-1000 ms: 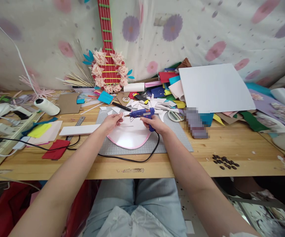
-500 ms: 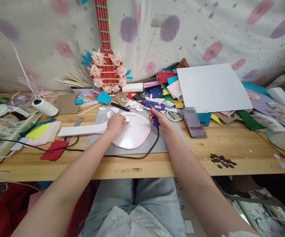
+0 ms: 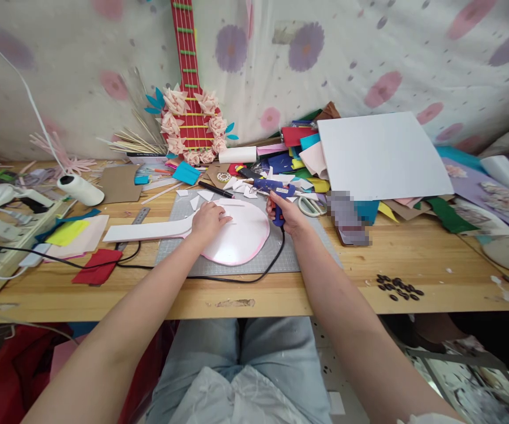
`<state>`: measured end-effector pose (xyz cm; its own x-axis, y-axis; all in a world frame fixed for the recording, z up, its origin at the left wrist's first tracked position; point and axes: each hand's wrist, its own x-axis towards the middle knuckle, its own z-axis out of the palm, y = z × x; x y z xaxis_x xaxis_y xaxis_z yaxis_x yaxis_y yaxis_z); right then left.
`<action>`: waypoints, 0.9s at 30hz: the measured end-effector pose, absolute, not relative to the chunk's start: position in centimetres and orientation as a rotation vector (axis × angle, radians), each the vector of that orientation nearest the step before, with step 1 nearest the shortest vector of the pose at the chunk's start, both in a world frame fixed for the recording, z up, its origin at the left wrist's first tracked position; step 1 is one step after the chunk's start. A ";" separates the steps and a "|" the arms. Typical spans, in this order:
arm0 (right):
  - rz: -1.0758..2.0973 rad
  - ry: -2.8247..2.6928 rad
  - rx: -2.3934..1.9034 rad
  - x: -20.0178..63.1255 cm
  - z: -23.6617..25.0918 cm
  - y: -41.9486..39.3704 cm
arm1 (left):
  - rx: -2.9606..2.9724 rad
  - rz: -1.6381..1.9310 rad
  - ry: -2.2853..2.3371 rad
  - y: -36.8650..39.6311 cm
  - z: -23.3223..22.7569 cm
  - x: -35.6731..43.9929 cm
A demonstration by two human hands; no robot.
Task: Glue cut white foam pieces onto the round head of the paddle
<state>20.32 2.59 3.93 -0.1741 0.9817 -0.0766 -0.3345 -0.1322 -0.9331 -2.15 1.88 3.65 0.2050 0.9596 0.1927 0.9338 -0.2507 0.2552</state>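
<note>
My left hand presses flat on a pale pink rounded foam piece that lies on a grey cutting mat. A long white strip runs leftward from under that hand. My right hand grips the handle of a blue hot glue gun, held to the right of the pink piece at the mat's far edge, its nozzle pointing left. The gun's black cord loops across the mat toward the left.
A red paper guitar with pink paper flowers leans on the back wall. Coloured foam sheets and a large white sheet pile up at the back right. Scissors, a black pen, a white thread spool, dark beads and felt scraps lie around.
My right hand drew the glue gun away from the pink piece to its right side. My left hand came down flat on the pink piece and the white strip.
</note>
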 end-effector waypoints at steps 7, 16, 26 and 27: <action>1.557 -0.989 -0.925 20.3 3.8 2.7 | 2.336 0.501 1.921 1.5 3.3 -2.0; 1.545 -0.964 -0.910 20.4 3.8 2.7 | 2.405 0.780 1.873 0.6 3.6 -2.5; 1.563 -0.968 -0.937 20.4 2.8 3.2 | 2.357 0.667 1.842 0.5 3.1 -2.4; 1.563 -0.973 -0.940 20.4 2.8 3.3 | 2.348 0.652 1.849 0.6 3.2 -2.3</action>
